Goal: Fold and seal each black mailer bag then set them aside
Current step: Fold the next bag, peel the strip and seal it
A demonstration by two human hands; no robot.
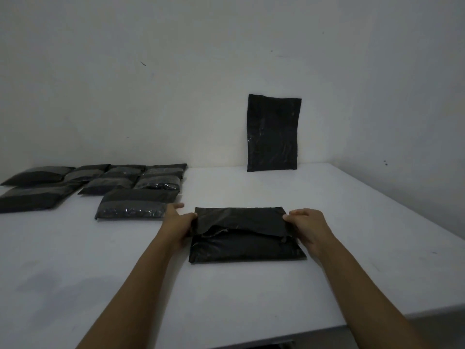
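Observation:
A black mailer bag (245, 245) lies flat on the white table (226, 298) in front of me. Its top flap is folded toward me over the filled body. My left hand (180, 220) pinches the flap's left edge, with the index finger stretched out. On the opposite side, my right hand (305, 222) pinches the flap's right edge. Several folded black mailer bags (137, 204) lie in rows at the far left of the table. One more black bag (273, 133) stands upright against the wall at the back.
The white wall rises right behind the table. On the right, the table's edge (402, 215) runs diagonally from the back corner toward me, and its near edge shows at the bottom right.

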